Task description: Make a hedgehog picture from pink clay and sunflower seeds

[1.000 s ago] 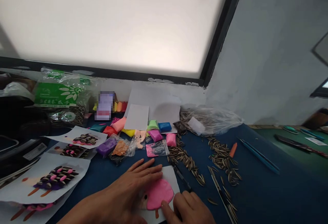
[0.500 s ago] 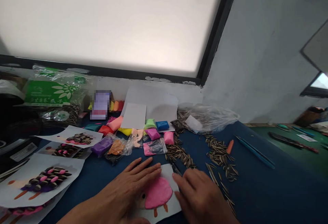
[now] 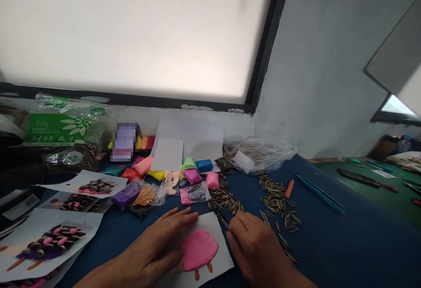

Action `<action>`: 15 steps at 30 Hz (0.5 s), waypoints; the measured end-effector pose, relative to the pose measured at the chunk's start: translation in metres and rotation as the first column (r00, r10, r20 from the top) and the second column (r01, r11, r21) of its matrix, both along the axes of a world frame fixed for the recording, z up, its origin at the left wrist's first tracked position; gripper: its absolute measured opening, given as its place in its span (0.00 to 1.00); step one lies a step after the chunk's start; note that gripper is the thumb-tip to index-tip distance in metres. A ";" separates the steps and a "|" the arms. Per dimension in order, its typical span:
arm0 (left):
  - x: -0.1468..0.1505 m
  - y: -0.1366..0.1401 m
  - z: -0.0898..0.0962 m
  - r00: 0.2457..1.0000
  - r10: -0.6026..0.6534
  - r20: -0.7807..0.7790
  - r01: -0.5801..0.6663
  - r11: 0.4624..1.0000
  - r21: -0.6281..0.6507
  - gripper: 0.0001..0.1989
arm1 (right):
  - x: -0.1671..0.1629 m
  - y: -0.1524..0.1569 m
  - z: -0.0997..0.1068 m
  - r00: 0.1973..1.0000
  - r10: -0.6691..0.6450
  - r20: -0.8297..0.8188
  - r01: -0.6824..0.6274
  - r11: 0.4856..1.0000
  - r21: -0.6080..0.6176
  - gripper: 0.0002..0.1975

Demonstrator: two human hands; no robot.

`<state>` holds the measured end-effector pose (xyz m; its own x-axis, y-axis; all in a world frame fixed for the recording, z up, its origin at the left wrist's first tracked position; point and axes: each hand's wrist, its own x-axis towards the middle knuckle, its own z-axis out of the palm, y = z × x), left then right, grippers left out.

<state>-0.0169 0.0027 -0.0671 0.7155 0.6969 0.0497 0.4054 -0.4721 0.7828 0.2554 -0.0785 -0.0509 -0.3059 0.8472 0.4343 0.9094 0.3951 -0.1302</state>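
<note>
A white card (image 3: 222,246) lies on the blue table with a flattened pink clay shape (image 3: 200,249) on it and two short orange-brown legs below. My left hand (image 3: 154,246) rests across the card's left side, fingers stretched out and thumb beside the clay. My right hand (image 3: 253,244) is at the card's right edge, its fingers curled; what they hold, if anything, is hidden. A slim dark tool (image 3: 221,220) lies by the card's upper right corner and runs toward those fingers. Sunflower seeds (image 3: 226,198) lie loose just beyond it.
At left are cards with seed-covered hedgehogs (image 3: 52,242). Clay packets, including a purple one (image 3: 126,196), line the back beside a phone (image 3: 123,142). More seeds (image 3: 278,193), an orange stick (image 3: 289,188) and blue tweezers (image 3: 320,193) lie right. A green seed bag (image 3: 55,127) stands back left.
The view has shifted slightly. My left hand has drawn back leftward from the pink clay, baring more of its top. My right fingers have curled in, away from the clay's edge.
</note>
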 end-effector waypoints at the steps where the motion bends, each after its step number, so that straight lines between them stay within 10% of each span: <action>1: 0.000 0.000 -0.001 1.000 -0.017 0.000 0.017 1.000 0.002 0.28 | 0.002 0.001 -0.001 1.000 -0.005 0.004 0.005 1.000 0.002 0.11; 10: 0.004 0.017 -0.004 0.952 0.193 0.238 -0.145 0.968 -0.204 0.24 | -0.001 0.000 -0.002 0.999 0.031 -0.030 -0.030 0.999 0.030 0.13; 15: 0.017 0.022 -0.009 0.919 0.246 0.307 -0.240 0.969 -0.055 0.15 | -0.001 0.001 -0.016 0.996 0.092 0.003 -0.092 0.983 0.161 0.10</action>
<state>-0.0003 0.0247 -0.0766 0.4748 0.8499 0.2283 0.2428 -0.3759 0.8943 0.2544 -0.0778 -0.0668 -0.3772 0.7346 0.5640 0.8677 0.4932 -0.0621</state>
